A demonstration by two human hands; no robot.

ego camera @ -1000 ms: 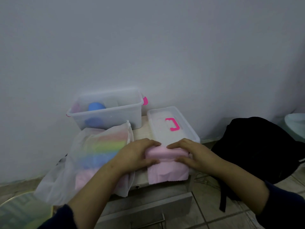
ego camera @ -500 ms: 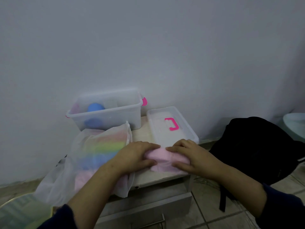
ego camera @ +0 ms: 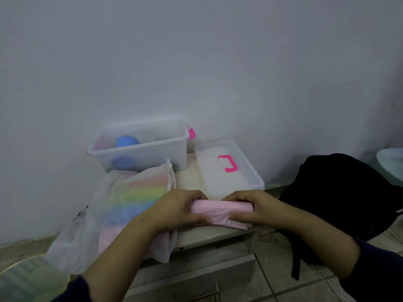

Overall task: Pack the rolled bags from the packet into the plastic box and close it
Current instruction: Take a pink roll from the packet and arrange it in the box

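Both hands grasp one soft pink bag [ego camera: 220, 211], mostly rolled into a tube: left hand [ego camera: 176, 211] curled round its left end, right hand [ego camera: 250, 209] round the right. It lies at the cabinet top's [ego camera: 192, 171] front edge, between translucent packet [ego camera: 122, 205] and flat lid [ego camera: 226, 168]. Clear plastic box [ego camera: 141, 149] stands open behind.

Two hands [ego camera: 174, 209] [ego camera: 250, 209], one pink bag [ego camera: 220, 209], one box [ego camera: 141, 147], one lid [ego camera: 226, 168], one packet [ego camera: 122, 205].

Dim, flat light; soft blur throughout; wide-angle edge distortion.
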